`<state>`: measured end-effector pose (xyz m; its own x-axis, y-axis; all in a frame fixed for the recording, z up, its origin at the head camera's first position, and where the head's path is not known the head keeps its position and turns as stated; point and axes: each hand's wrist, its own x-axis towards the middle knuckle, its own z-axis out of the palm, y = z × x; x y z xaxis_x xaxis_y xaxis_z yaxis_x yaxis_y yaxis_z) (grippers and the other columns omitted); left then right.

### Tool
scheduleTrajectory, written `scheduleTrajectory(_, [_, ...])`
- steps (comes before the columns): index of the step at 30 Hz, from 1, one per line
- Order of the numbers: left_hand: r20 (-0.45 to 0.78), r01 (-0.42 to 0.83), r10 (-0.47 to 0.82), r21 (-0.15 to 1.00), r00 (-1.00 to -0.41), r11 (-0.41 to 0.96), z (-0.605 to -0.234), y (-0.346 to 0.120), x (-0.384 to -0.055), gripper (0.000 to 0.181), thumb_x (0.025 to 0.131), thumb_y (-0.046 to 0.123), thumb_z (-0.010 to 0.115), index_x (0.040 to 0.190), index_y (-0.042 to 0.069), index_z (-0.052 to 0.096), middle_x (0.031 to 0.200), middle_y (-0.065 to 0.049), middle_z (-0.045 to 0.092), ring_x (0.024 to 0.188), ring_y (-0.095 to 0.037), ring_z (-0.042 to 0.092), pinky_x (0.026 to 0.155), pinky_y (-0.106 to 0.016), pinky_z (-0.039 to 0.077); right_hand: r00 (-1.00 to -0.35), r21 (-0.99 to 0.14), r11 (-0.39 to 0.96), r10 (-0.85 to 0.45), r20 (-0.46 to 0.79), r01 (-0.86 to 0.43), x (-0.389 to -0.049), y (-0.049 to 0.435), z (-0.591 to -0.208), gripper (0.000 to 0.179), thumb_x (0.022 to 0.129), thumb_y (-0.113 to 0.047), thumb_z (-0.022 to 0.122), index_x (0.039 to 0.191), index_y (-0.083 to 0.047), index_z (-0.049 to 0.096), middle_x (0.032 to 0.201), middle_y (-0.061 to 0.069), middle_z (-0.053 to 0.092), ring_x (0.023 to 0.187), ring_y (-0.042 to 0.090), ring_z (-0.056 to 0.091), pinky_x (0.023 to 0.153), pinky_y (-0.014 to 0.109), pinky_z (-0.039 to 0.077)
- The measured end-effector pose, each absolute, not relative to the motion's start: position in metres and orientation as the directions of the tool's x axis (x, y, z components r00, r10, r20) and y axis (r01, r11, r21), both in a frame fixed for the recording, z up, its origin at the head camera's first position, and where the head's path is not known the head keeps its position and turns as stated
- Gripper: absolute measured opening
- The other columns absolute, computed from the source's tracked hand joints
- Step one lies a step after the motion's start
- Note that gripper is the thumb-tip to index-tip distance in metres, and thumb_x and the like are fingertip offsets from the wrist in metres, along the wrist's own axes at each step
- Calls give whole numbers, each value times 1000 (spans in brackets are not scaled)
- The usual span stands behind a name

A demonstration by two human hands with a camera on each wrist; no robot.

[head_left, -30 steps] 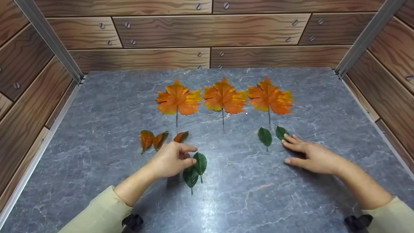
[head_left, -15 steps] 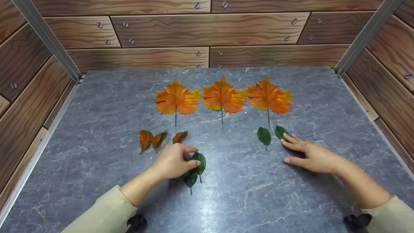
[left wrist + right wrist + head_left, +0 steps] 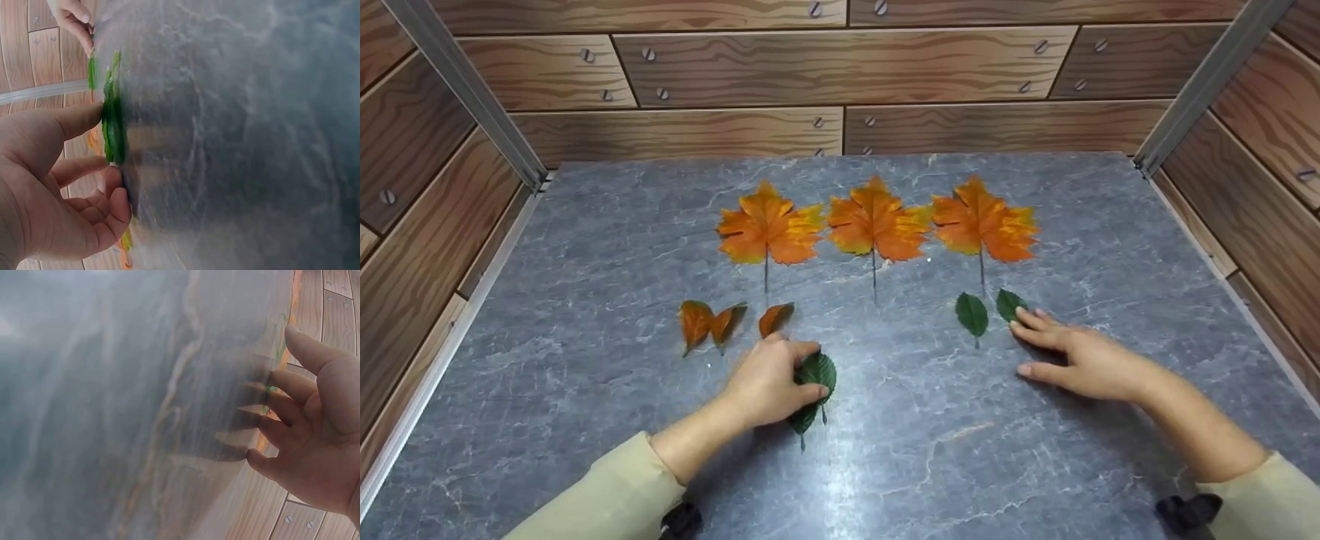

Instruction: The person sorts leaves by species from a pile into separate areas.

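Two green leaves lie overlapped on the table in front of my left hand [image 3: 769, 379]. Its thumb and index finger pinch the upper green leaf [image 3: 819, 375], the thumb near the stem end and the index finger at the far edge. In the left wrist view the leaf [image 3: 115, 129] sits between those fingertips, with the other fingers of the left hand [image 3: 62, 191] curled below. My right hand [image 3: 1084, 364] rests palm down with its fingers spread, its fingertips touching a second green leaf [image 3: 1010, 305]. Another green leaf [image 3: 972, 314] lies just left of that one.
Three orange maple leaves, left [image 3: 769, 225], middle [image 3: 877, 221] and right [image 3: 984, 221], lie in a row at the back, stems toward me. Brown-orange leaves [image 3: 696, 324] lie left of centre, one [image 3: 775, 319] just beyond my left hand. Wood-patterned walls [image 3: 840, 67] enclose the grey table [image 3: 922, 465].
My left hand has moved slightly right and toward me, its thumb and index finger coming down onto the upper green leaf. The right hand stays in place on its leaf.
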<state>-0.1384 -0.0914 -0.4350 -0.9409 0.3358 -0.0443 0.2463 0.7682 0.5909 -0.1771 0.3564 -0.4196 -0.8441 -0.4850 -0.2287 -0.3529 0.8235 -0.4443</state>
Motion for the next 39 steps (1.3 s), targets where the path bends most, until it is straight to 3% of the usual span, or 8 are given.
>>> scheduleTrajectory(10, [-86,217,307,530,-948,820,-433,-87,-138,58,89,32,88,140,12,71,130,-19,67,110,-35,68,90,-56,56,-845,-442,822,-488,-218,-360,-177,357,-420,77,102,-56,66,160,-9,48,172,13,27,156,49,21,118,75,19])
scheduleTrajectory(18, [-87,235,323,514,-943,825,-433,-83,-138,54,88,29,87,137,11,73,116,-15,70,98,-30,66,82,-50,56,-844,-445,813,-499,-197,-377,-175,357,-419,74,101,-53,68,158,-8,50,171,15,29,154,50,24,117,75,23])
scheduleTrajectory(27, [-61,275,359,528,-931,804,-431,-83,-140,43,90,24,85,132,16,78,126,-9,76,114,-33,69,91,-53,57,-843,-442,814,-499,-199,-378,-176,356,-419,72,102,-50,69,158,-8,50,171,15,29,154,50,24,117,75,23])
scheduleTrajectory(39, [-24,319,394,543,-919,777,-431,-81,-142,32,87,14,84,118,15,84,115,-8,79,109,-30,72,89,-49,60,-845,-438,817,-496,-202,-375,-177,356,-421,74,102,-53,68,158,-8,50,171,15,29,154,51,24,117,76,21])
